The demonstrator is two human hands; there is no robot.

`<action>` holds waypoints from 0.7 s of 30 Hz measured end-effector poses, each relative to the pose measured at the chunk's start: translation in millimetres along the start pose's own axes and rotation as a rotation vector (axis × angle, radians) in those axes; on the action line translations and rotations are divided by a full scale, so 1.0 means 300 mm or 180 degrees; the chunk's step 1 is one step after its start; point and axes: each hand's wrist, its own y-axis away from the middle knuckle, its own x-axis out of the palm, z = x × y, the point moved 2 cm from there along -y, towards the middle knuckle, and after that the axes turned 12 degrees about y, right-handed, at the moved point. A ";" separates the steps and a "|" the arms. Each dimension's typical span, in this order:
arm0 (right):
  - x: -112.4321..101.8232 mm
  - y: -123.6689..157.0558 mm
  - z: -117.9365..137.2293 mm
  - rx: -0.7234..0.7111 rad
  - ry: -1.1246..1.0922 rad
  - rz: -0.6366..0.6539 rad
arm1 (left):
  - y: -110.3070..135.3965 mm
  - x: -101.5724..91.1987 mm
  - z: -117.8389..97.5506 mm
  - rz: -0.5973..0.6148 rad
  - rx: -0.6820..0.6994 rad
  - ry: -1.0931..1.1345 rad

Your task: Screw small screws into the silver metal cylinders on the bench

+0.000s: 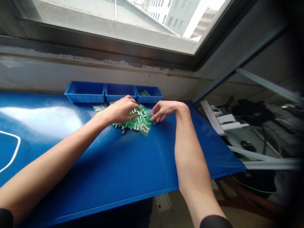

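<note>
A heap of small green, see-through plastic bags [142, 118] with silvery metal parts lies on the blue table. My left hand [124, 109] reaches over the heap's left side, its fingers bent and a gap showing between thumb and forefinger. At the right edge of the heap, my right hand [162, 110] has its thumb and fingertips pinched together on a green plastic bag. A small loose metal part [123, 132] lies in front of the heap, and a clear bag [99, 108] lies to its left.
Behind the heap stand three blue bins: a left bin [85, 98], a middle bin [118, 89] and a right bin [152, 98] with a green bag inside. A white cable [17, 147] curves over the table [123, 177] at left. A metal frame [268, 163] stands at right.
</note>
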 end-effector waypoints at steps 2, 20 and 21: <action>0.000 0.008 0.007 -0.0008 -0.0082 0.0003 | 0.001 -0.001 0.006 0.0009 -0.0013 0.0014; -0.038 0.133 0.040 -0.1125 -0.0035 -0.0387 | -0.005 -0.028 -0.011 -0.0407 -0.0355 0.0576; -0.041 0.145 0.049 -0.1202 -0.0123 -0.0466 | -0.007 -0.029 -0.019 -0.0439 -0.0403 0.0724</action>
